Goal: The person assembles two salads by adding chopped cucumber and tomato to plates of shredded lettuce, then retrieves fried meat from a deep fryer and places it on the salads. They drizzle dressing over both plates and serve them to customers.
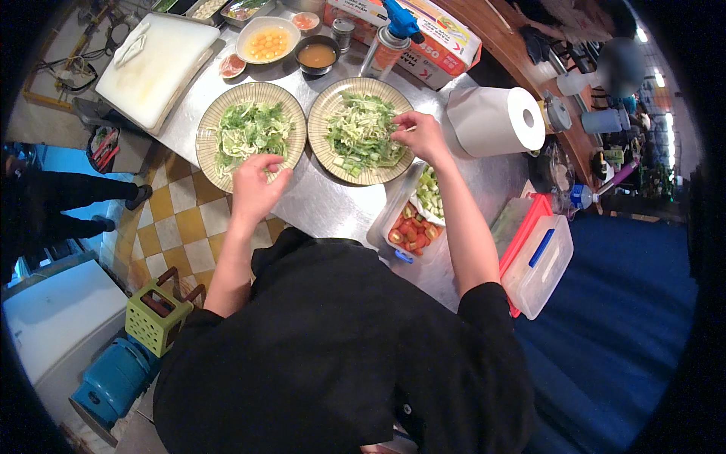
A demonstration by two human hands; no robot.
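Note:
Two round striped plates stand side by side on the metal table. The left plate (206, 133) bears a green salad (252, 130) of leaves and pale shreds; the right plate (318, 121) bears a similar salad (363, 127). My left hand (259, 184) is over the near rim of the left plate, fingers curled together; what they hold, if anything, is hidden. At the right plate's right side, my right hand (420, 136) pinches beside the salad, with a small pale bit at the fingertips too small to name.
Close to my right forearm is a container of cut tomatoes (412, 231) and chopped green vegetable (429, 194). A paper roll (491, 121), blowtorch (386, 47), sauce bowl (317, 56) and bowl of egg yolks (268, 42) stand around the plates. A white cutting board (155, 68) lies far left.

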